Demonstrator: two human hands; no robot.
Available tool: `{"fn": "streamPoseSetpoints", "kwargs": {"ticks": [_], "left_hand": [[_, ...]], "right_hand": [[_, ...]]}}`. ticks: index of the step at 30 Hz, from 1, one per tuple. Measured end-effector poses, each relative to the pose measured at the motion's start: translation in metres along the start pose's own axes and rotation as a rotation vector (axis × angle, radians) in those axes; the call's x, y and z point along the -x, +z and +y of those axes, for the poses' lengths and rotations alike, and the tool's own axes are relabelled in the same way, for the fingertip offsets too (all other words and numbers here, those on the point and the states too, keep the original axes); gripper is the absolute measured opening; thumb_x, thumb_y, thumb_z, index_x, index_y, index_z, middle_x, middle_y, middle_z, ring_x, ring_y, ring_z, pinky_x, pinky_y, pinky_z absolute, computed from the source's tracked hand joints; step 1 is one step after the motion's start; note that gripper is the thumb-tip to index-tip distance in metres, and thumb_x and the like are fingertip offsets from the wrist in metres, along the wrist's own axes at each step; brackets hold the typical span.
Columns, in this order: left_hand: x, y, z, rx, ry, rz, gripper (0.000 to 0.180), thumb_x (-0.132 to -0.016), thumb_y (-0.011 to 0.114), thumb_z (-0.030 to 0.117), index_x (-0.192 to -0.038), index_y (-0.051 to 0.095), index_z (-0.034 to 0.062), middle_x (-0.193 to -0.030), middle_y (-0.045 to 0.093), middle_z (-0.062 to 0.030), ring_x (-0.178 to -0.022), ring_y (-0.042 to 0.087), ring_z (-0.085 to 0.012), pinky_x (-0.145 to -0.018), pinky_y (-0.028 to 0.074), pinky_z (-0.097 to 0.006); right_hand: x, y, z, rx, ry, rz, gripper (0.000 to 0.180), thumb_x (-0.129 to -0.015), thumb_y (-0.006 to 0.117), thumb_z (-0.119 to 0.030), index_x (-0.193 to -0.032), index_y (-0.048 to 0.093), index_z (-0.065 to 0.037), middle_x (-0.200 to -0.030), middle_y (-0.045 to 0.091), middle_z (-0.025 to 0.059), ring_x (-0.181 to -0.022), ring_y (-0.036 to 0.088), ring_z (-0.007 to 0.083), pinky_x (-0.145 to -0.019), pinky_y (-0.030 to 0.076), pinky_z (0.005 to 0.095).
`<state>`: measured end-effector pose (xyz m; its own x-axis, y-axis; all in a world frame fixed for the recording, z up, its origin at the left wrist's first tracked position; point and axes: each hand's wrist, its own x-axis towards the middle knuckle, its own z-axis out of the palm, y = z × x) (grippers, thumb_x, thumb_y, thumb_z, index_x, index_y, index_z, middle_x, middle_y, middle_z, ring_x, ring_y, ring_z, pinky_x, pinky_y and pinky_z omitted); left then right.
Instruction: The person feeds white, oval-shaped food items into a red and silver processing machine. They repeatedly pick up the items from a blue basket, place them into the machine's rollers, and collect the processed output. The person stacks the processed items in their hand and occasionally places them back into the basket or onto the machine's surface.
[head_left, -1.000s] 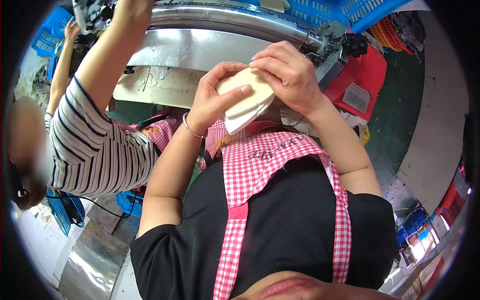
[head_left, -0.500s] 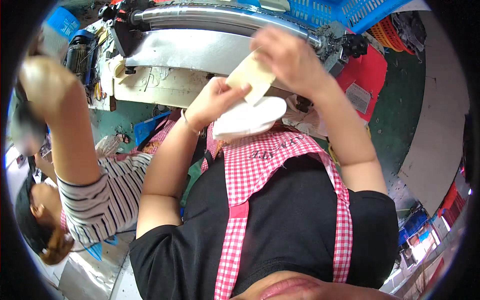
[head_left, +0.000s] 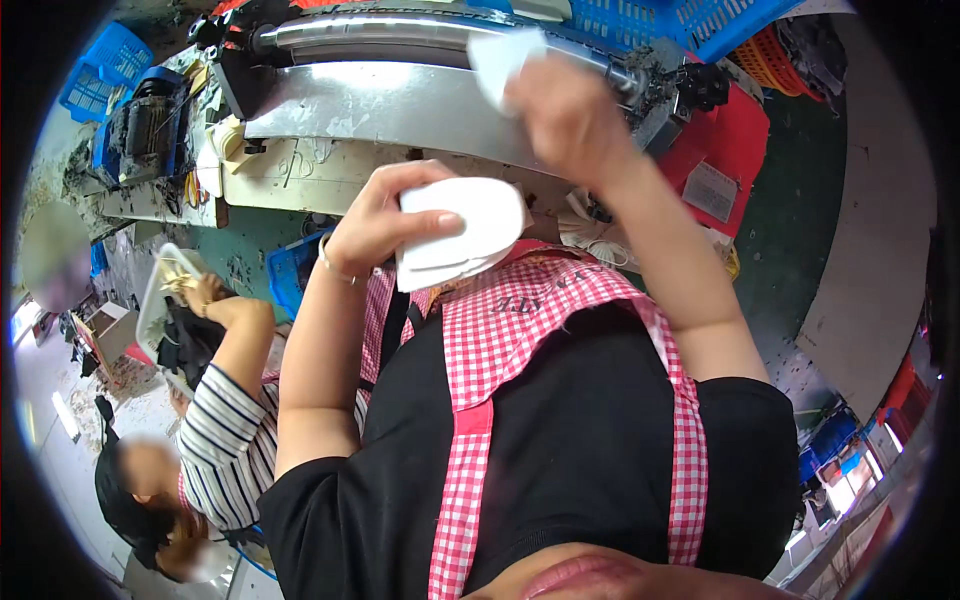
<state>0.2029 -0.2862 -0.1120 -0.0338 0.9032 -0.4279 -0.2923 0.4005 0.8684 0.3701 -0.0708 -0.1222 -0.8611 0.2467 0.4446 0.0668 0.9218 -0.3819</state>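
A stack of white, round-ended flat pieces (head_left: 482,212), shaped like shoe insoles, is gripped in my left hand (head_left: 385,218), with the thumb pressed on top. My right hand (head_left: 572,118), farther forward and blurred, pinches a single pale flat piece (head_left: 502,65) by its near edge. That piece is in front of the shiny metal roller (head_left: 370,32), over the sloping metal plate (head_left: 385,105); whether it touches either cannot be made out.
A blue plastic basket (head_left: 650,25) and an orange basket (head_left: 768,65) stand at the far right, by a red sheet (head_left: 728,150). Scissors (head_left: 193,188) lie at the bench's left end. At left, a co-worker in a striped top (head_left: 225,425) reaches into a white basket (head_left: 150,300).
My hands have parted: the right has carried a pale piece forward toward the roller, while the left has moved slightly left with the stack. The co-worker's raised arm has dropped to the white basket.
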Motion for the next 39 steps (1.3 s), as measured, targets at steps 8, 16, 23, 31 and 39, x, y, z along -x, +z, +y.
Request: {"fn": "streamPoseSetpoints", "kwargs": {"ticks": [8,16,23,31,39], "left_hand": [[-0.037,0.016,0.011,-0.273,0.070,0.355,0.025,-0.088,0.081,0.022,-0.088,0.069,-0.0002,-0.081,0.070,-0.0045,-0.071,0.064,-0.0076,-0.061,0.049,-0.022],[-0.045,0.027,0.014,-0.016,-0.258,0.075,0.034,-0.092,0.076,0.024,-0.110,0.072,-0.0053,-0.091,0.074,-0.0076,-0.074,0.068,-0.0100,-0.065,0.054,-0.025],[-0.109,0.017,0.039,-0.099,-0.190,0.140,0.046,-0.094,0.074,0.037,-0.109,0.070,-0.0068,-0.088,0.073,-0.0069,-0.070,0.067,-0.0100,-0.062,0.054,-0.025],[-0.003,0.015,0.011,0.063,0.149,0.026,0.075,-0.082,0.082,0.015,-0.146,0.047,-0.0023,-0.131,0.063,-0.0100,-0.119,0.060,-0.0174,-0.104,0.047,-0.033],[-0.002,0.024,0.003,-0.305,0.207,0.115,0.072,-0.086,0.079,0.014,-0.149,0.046,0.0030,-0.133,0.061,-0.0100,-0.122,0.058,-0.0185,-0.104,0.045,-0.032]], "right_hand": [[0.002,-0.008,0.002,0.019,0.213,0.049,0.021,-0.088,0.070,-0.020,-0.104,0.069,-0.006,-0.097,0.065,0.0094,-0.102,0.058,0.0280,-0.091,0.049,0.0385],[-0.005,-0.016,0.006,-0.161,0.226,-0.209,0.024,-0.089,0.070,-0.023,-0.105,0.066,-0.005,-0.104,0.066,0.0137,-0.100,0.064,0.0335,-0.089,0.050,0.0429],[-0.065,0.060,0.123,0.147,0.627,-0.323,0.031,-0.088,0.072,-0.028,-0.104,0.074,-0.002,-0.101,0.074,0.0226,-0.094,0.072,0.0347,-0.084,0.055,0.0469],[0.017,0.005,-0.010,-0.049,0.090,0.050,0.008,-0.080,0.060,-0.004,-0.087,0.062,-0.006,-0.085,0.060,0.0141,-0.084,0.063,0.0348,-0.076,0.052,0.0444],[0.025,0.009,0.002,0.100,0.173,0.081,0.012,-0.083,0.066,-0.011,-0.094,0.061,-0.006,-0.094,0.062,0.0092,-0.092,0.063,0.0279,-0.072,0.052,0.0416]]}}
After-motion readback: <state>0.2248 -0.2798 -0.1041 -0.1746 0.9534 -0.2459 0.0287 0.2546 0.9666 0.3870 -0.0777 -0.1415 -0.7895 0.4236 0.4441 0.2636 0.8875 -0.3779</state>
